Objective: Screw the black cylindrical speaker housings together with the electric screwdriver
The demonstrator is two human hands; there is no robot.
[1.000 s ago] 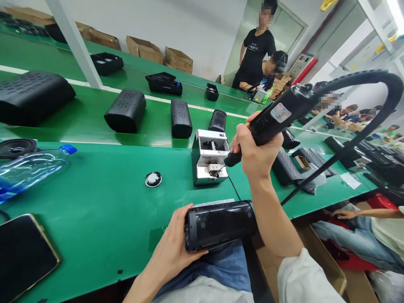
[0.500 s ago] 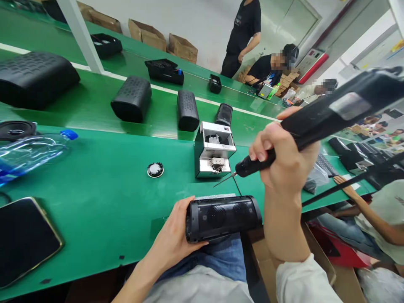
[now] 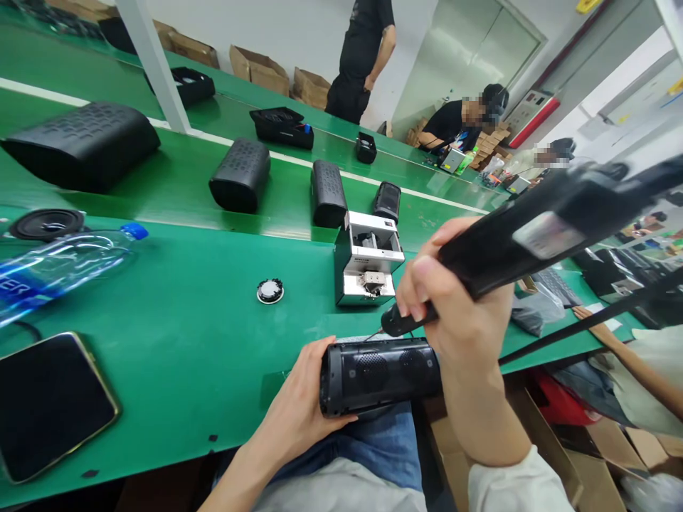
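My left hand (image 3: pixel 306 391) grips the left end of a black speaker (image 3: pixel 381 373), which lies on its side at the table's front edge above my lap. Round perforated patches show through its dark front. My right hand (image 3: pixel 459 306) is wrapped around a black electric screwdriver (image 3: pixel 496 242), its cable running off to the right. The screwdriver's thin bit points down and left to the speaker's upper edge; whether it touches cannot be made out. Just behind the speaker stands a silver and black screw feeder (image 3: pixel 371 259). A small round part with a white centre (image 3: pixel 270 291) lies left of the feeder.
A water bottle (image 3: pixel 69 267), a phone (image 3: pixel 56 405) and a round speaker driver (image 3: pixel 48 224) lie on the left. Several black speaker housings (image 3: pixel 240 174) stand on the green belt behind. Co-workers sit on the far side and at right. Open cardboard boxes (image 3: pixel 592 469) stand below right.
My right hand has carried the screwdriver from the screw feeder to the right, then back down to the speaker's upper edge. My left hand still holds the speaker.
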